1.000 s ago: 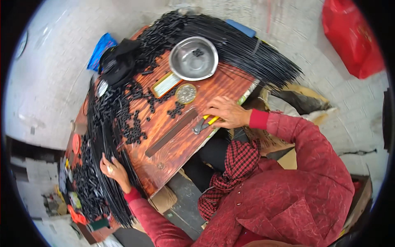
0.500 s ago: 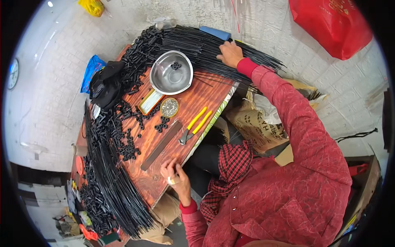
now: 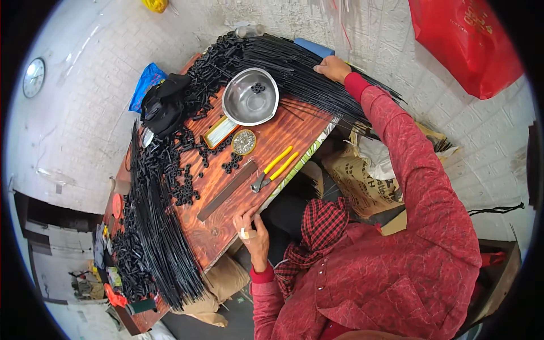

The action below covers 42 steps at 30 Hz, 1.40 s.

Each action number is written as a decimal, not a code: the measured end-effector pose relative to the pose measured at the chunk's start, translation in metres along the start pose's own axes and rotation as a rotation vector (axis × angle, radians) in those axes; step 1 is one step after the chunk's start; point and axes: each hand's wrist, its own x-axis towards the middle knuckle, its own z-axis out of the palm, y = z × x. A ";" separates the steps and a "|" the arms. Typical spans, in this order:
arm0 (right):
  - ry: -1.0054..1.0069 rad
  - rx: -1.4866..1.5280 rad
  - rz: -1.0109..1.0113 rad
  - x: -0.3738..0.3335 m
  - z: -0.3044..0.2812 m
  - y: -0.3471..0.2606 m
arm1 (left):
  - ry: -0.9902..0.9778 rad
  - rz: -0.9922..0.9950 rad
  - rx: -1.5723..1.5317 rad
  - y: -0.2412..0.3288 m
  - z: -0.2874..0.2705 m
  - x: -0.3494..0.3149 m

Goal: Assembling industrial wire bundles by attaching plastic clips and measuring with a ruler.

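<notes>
My right hand [image 3: 333, 69] reaches across to the far right, over a thick bundle of long thin black rods [image 3: 300, 71]. Its fingers are bent together at the rods; what lies between the fingertips, if anything, is hidden. At the table's front edge rests my left hand [image 3: 253, 233], holding nothing, its fingers loosely curled and apart, with white tape round one finger. Closest to it lie a flat dark brown strip [image 3: 228, 191] and cutting pliers [image 3: 275, 170] with yellow handles. A steel bowl [image 3: 250, 110] holds a few small black rings.
An orange-rimmed tray [image 3: 221, 132] and a round dish of small metal pieces [image 3: 243, 142] stand by the bowl. Black tube pieces [image 3: 170, 153] and a second rod bundle [image 3: 164, 249] cover the left side. A black cap-like item [image 3: 163, 105] sits behind. Sacks [image 3: 365, 175] stand right of the table.
My right hand's fingers have drawn closer together at the rods. My left hand stays by the front edge. The whole view has shifted slightly.
</notes>
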 end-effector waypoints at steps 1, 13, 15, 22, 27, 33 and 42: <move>0.040 0.059 0.044 -0.001 -0.004 -0.002 | 0.001 -0.013 -0.010 -0.001 0.000 -0.001; 0.144 -0.084 -0.091 -0.005 0.005 -0.006 | 0.003 0.007 0.049 0.000 0.002 -0.001; 0.028 -0.119 -0.122 -0.013 0.011 -0.005 | 0.003 0.012 0.053 -0.003 0.001 -0.001; -0.003 -0.192 -0.029 -0.012 -0.002 -0.017 | 0.013 0.036 0.054 -0.003 0.004 -0.001; 0.128 -0.125 -0.004 0.003 -0.013 -0.025 | 0.008 0.009 0.036 -0.004 0.003 0.000; 0.038 -0.001 -0.146 0.029 -0.036 -0.066 | 0.018 0.033 0.070 -0.009 0.001 0.001; -0.134 0.785 -0.093 0.043 -0.059 -0.110 | 0.033 0.059 0.054 -0.005 0.001 -0.001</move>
